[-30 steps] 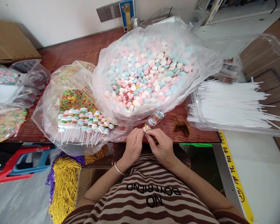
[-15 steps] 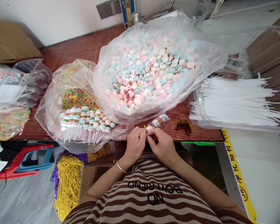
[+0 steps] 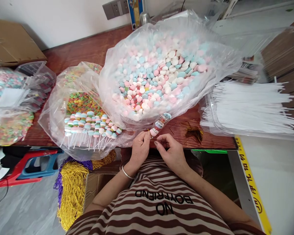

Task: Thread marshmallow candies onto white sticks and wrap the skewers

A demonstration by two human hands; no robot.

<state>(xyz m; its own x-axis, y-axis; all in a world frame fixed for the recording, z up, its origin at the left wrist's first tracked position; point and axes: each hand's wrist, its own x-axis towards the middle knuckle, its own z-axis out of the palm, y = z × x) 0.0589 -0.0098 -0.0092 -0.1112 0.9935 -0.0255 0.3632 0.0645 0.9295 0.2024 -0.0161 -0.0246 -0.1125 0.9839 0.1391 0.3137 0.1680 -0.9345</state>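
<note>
My left hand (image 3: 140,147), with a bangle at its wrist, pinches the lower end of a wrapped marshmallow skewer (image 3: 161,122) at the table's front edge. The clear wrapper carries a printed label, and a bit of gold twist tie shows at the fingertips. The skewer slants up and to the right, by the big marshmallow bag. Just right of that end is my right hand (image 3: 171,150), its thumb and forefinger slightly apart with nothing seen between them. A small pile of gold twist ties (image 3: 194,133) lies on the table beyond it.
A large clear bag of marshmallows (image 3: 149,78) fills the table's middle. Left of it, a bag (image 3: 51,114) holds gummy rings and finished marshmallow sticks (image 3: 91,125). White sticks (image 3: 250,106) lie in a plastic bag at right. Gold and purple beads (image 3: 73,189) hang below the edge.
My right hand has come away from the tied end, and its fingers have parted. The wrapped skewer has swung to a steeper slant, still in my left hand.
</note>
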